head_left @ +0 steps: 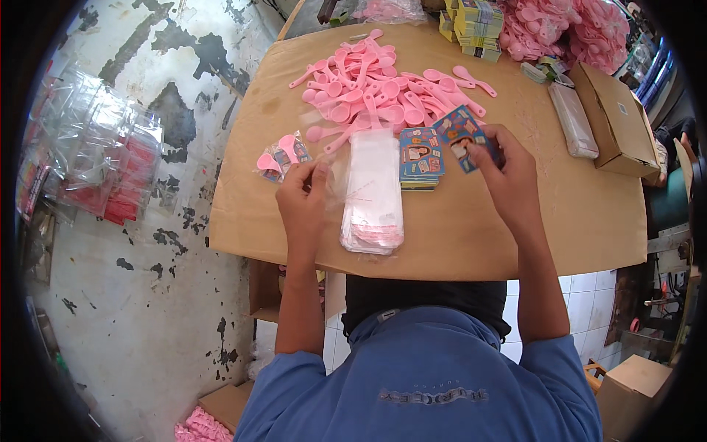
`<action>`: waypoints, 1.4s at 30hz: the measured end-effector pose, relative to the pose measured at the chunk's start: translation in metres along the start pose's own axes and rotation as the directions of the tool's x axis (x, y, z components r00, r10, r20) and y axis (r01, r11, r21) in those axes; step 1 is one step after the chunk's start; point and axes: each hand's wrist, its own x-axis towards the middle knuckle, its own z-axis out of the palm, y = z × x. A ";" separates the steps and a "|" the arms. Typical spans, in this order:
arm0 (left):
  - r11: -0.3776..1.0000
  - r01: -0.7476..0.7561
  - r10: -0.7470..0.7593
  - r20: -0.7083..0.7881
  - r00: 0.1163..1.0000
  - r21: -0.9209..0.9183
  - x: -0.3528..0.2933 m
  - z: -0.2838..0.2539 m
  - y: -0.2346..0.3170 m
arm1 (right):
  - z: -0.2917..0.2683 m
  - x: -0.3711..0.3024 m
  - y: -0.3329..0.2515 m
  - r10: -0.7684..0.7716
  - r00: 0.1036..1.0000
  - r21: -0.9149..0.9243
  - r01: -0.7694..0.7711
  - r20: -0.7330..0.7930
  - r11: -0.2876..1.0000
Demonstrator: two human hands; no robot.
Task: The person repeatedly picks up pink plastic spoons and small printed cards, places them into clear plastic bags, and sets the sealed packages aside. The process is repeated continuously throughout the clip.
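My right hand (508, 169) pinches a blue printed card (458, 136) between thumb and fingers, just right of a stack of similar cards (421, 158). My left hand (303, 195) is closed, thumb against fingers, on what looks like a clear plastic bag (335, 180), hard to see against the table. Between the hands lies a stack of clear plastic bags (373, 193). Beyond my left fingertips sit packed pink spoons (286, 151) in clear wrapping with blue cards. A loose heap of pink spoons (375, 88) spreads over the far middle of the table.
The brown-covered table (574, 228) ends close to my body. At the far right are banded card bundles (475, 26), bags of pink spoons (541, 29), another stack of clear bags (573, 121) and a cardboard box (611, 121). Plastic packages (110, 147) hang at the left wall.
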 end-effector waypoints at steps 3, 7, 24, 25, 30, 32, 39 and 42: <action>0.946 0.096 -0.108 -0.022 0.994 -0.311 -0.003 0.001 0.006 | -0.001 -0.022 -0.015 0.191 0.976 0.242 -0.212 0.110 0.947; 0.740 0.245 -0.260 0.069 0.963 -0.627 -0.013 0.021 0.054 | 0.005 -0.048 -0.020 0.306 0.896 0.314 -0.407 0.323 0.858; 0.977 0.211 -0.199 0.190 0.961 -0.043 -0.010 -0.009 0.020 | 0.075 -0.045 -0.026 0.053 0.918 0.239 -0.158 0.392 0.958; 0.989 0.137 -0.143 0.100 0.985 0.056 -0.008 -0.016 0.019 | 0.072 -0.044 -0.028 0.089 0.914 0.215 -0.187 0.396 0.959; 0.881 0.045 -0.150 -0.188 0.971 -0.472 -0.004 -0.025 0.020 | 0.068 -0.048 -0.032 0.095 0.907 0.240 -0.208 0.409 0.948; 0.683 0.137 -0.283 -0.088 0.955 -0.717 -0.009 -0.016 0.032 | 0.063 -0.053 -0.031 0.146 0.944 0.430 -0.267 0.295 0.862; 0.479 0.199 -0.264 0.076 0.962 -0.855 -0.027 0.017 0.050 | 0.040 -0.062 -0.030 0.275 0.915 0.471 -0.389 0.294 0.792; 0.545 0.207 -0.258 0.072 0.963 -0.812 -0.032 0.032 0.059 | 0.036 -0.062 -0.025 0.286 0.884 0.613 -0.463 0.369 0.640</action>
